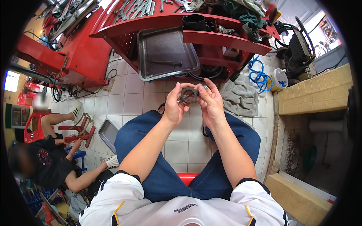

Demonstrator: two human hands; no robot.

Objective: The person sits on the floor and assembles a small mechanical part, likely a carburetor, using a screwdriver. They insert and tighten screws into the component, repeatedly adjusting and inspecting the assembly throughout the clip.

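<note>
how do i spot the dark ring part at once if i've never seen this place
Find the red tool cart up top, then look below its grey tray. Between the left hand and right hand is the dark ring, told from the shiny metal bits by its round open middle.

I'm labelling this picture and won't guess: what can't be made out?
Head view, dark ring between the left hand and right hand: far side turned from the camera.
Head view, metal piece at that hand: too small to identify.
Head view, red seat: mostly hidden by the jeans.
</note>
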